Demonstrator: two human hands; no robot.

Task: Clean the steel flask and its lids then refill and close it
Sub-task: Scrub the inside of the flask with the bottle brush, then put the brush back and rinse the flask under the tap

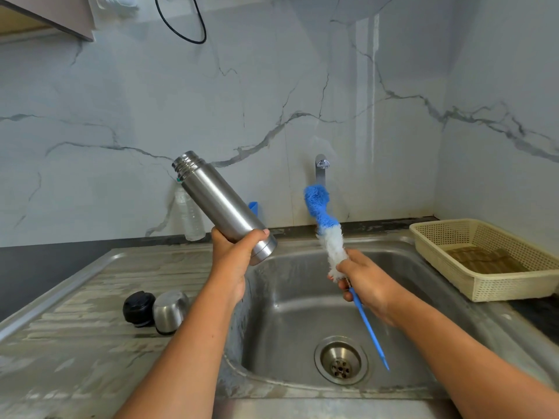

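Head view: the left hand (234,255) was at centre frame w/ its grip closed round the base end of the cylindrical brushed-steel flask (222,205). The flask was held in the air, tilted, its open threaded mouth pointing to the upper left, above the left edge of the stainless steel sink (290,300).

The right hand (367,282) was right of centre, over the basin, w/ its grip closed on the bottle brush (328,234), which has a blue-and-white bristle head and a thin blue plastic handle. The fingers held it where the white bristles meet the handle. The blue bristle tip pointed up toward the chrome tap (321,169) on the wall; the handle ran down & to the right, ending near the round steel drain (341,359). Brush and flask were apart, not touching.

At lower left, on the worn grey counter (75,343), the black round inner lid (138,309) and the domed steel outer cap (170,311) sat side by side, touching or nearly so.

A clear plastic water bottle (189,216) stood at the back of the counter behind the flask, against the white marble-pattern wall (121,116). At right, a cream perforated plastic basket (487,258) sat beside the sink.
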